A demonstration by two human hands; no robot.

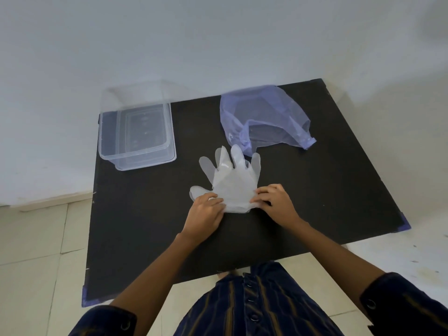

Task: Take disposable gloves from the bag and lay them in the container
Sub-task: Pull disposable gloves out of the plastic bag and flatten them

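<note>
Clear disposable gloves [234,179] lie flat in the middle of the black table, fingers pointing away from me. My left hand [206,213] pinches the cuff's left corner, covering part of the thumb. My right hand [275,200] pinches the cuff's right corner. A crumpled bluish see-through bag [260,112] lies behind the gloves to the right, its mouth facing me. The clear plastic container [135,137] stands at the table's back left; I see nothing inside it.
The black table [315,202] has purple tape at its corners and stands against a white wall. Pale floor tiles lie to the left and right. My dark striped shirt fills the bottom of the view.
</note>
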